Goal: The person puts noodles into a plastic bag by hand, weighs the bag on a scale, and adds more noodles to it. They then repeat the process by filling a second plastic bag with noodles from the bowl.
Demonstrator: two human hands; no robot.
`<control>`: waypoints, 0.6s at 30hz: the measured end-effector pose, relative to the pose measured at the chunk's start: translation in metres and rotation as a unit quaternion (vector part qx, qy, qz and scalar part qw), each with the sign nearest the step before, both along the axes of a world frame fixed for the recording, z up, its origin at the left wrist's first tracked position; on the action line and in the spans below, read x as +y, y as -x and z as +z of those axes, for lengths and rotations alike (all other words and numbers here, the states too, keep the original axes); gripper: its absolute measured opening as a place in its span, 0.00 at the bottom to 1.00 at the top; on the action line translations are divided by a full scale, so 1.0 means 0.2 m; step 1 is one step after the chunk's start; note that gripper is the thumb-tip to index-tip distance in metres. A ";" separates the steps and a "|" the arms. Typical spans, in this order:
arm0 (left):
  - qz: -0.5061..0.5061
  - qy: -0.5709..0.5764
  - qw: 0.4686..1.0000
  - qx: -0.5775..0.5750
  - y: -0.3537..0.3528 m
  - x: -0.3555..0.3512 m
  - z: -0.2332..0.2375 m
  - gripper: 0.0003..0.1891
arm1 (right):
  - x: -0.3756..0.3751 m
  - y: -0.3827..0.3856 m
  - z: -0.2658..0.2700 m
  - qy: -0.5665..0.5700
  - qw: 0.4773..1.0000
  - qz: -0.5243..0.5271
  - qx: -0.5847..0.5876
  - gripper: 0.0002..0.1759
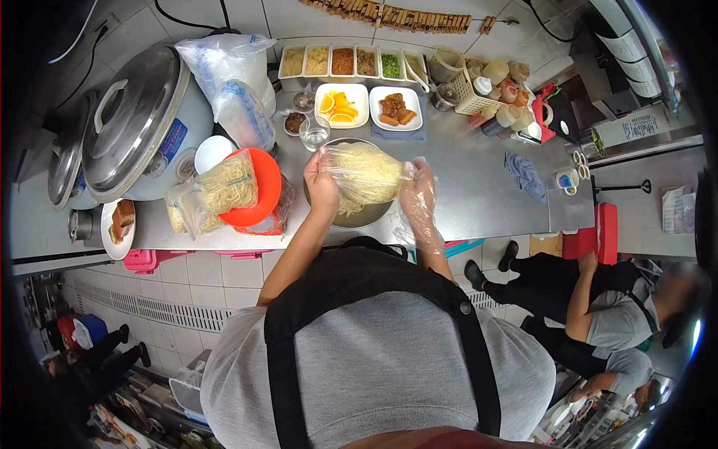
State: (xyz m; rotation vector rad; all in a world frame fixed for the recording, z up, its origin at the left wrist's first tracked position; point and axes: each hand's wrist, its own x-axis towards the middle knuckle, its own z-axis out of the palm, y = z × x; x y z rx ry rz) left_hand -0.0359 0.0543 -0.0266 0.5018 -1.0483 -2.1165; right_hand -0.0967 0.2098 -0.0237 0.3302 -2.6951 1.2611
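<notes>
A clear plastic bag of pale noodles [365,172] is stretched between my two hands. My left hand [321,185], which is bare, grips the bag's left end, fingers closed. At the other end my right hand [420,196], in a loose clear plastic glove, has its fingers closed on the bag. Below the bag is a round metal bowl [378,216] with more noodles [350,206] in it; the bag hides much of the bowl. A glass of clear liquid [314,135] stands just behind my left hand.
Behind the bowl are a plate of orange slices [342,106], a plate of brown chunks [396,109] and a topping tray [342,62]. An orange basin [265,178] and bagged noodles [228,187] lie left. Sauce bottles [508,91] stand right. Two people [609,299] are behind on the right.
</notes>
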 end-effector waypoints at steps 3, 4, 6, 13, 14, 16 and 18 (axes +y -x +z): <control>0.004 -0.074 0.996 0.044 -0.01 -0.01 -0.03 0.11 | 0.00 0.01 0.03 0.079 0.996 0.024 -0.039 0.19; 0.004 -0.073 0.996 0.044 -0.01 -0.02 -0.04 0.11 | 0.00 0.00 0.03 0.162 0.981 0.040 -0.100 0.17; -0.021 -0.093 0.990 0.106 -0.03 -0.05 -0.06 0.11 | -0.02 -0.01 0.06 0.242 0.955 0.056 -0.159 0.17; -0.051 -0.141 0.971 0.188 -0.04 -0.10 -0.05 0.11 | -0.01 0.01 0.08 0.464 0.835 0.051 -0.289 0.15; -0.020 -0.149 0.978 0.143 -0.04 -0.07 0.04 0.10 | -0.01 0.01 0.08 0.506 0.801 0.034 -0.316 0.15; 0.013 -0.156 0.983 0.098 -0.05 -0.06 0.07 0.09 | 0.01 0.05 0.03 0.523 0.774 0.029 -0.355 0.15; -0.059 -0.112 0.980 0.153 -0.06 -0.08 0.00 0.09 | 0.00 0.06 0.01 0.538 0.745 0.025 -0.394 0.16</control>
